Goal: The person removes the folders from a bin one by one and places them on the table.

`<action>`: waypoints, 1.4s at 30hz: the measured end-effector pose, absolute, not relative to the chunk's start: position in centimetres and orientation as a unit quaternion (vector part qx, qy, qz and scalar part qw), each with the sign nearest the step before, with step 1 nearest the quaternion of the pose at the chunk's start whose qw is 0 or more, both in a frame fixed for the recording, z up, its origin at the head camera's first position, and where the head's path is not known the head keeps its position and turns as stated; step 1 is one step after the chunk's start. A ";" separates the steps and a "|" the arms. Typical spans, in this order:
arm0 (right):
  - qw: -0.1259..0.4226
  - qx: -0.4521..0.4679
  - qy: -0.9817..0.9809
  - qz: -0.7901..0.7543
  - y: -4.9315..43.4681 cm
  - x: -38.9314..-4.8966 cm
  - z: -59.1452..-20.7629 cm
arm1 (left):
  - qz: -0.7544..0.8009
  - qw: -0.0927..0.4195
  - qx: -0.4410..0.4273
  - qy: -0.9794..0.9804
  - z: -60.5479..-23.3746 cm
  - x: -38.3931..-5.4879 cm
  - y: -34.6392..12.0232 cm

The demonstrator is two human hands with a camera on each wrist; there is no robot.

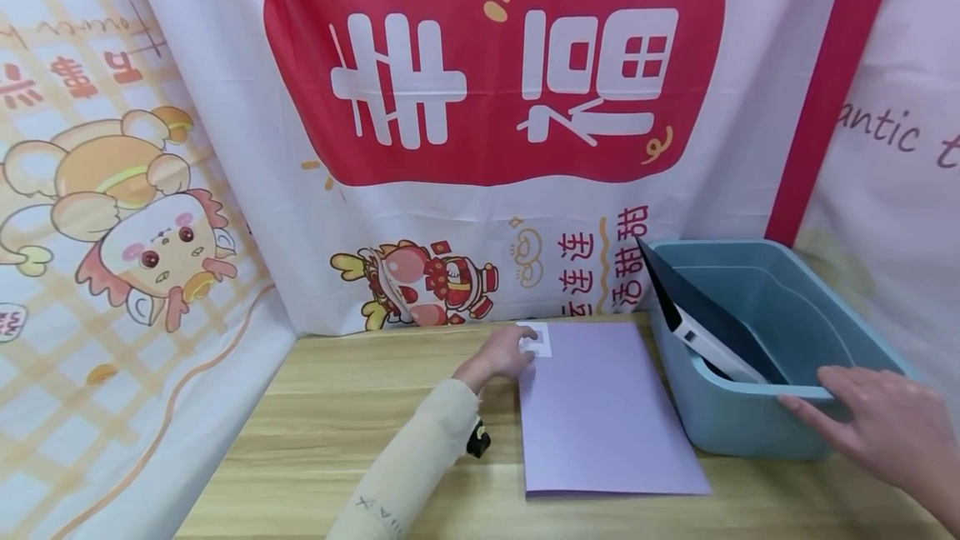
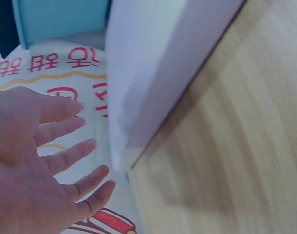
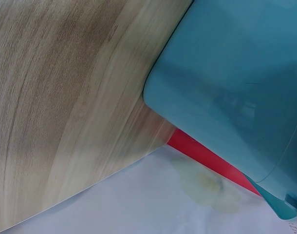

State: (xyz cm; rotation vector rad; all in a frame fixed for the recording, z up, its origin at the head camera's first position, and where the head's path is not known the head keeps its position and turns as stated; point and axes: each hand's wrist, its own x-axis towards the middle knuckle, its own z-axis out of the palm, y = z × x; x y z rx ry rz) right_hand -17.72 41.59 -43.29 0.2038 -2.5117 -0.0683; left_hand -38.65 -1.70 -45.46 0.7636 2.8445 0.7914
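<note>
Your step looks like getting the purple folder (image 1: 600, 419) up off the table (image 1: 360, 407). My take: left hand (image 1: 504, 352) is at its far left corner, by the white label (image 1: 544, 342), so get the thumb on top and fingers under what looks like the spine side, then pinch before any lift. Left wrist view has that hand loose, fingers spread, palm showing, no grasp; tips near the folder's edge, contact I can't confirm. A corner-only pinch would probably let the covers fan or sag, so slide your grip toward mid-edge and keep it low and level. Right hand (image 1: 885, 419) has hold of the blue bin (image 1: 727, 432) by its near rim, thumb along the outer wall, fingers over the top; good, keep the bin steady so it doesn't skid. Right wrist view barely catches that hand, so the head view is your check. Watch the dark folder-like item (image 1: 701, 315) leaning out over the bin's left side: a bump could tip it, so give it room. Position: purple folder lies flat between your hands, left of the bin, its long right edge close beside the bin wall; left hand at its far corner, right hand well apart from it.
</note>
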 end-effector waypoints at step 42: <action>0.318 0.087 -0.944 -0.018 41.7 -17.7 -43.2 | 0.431 -0.028 0.292 0.853 -42.4 -33.5 0.0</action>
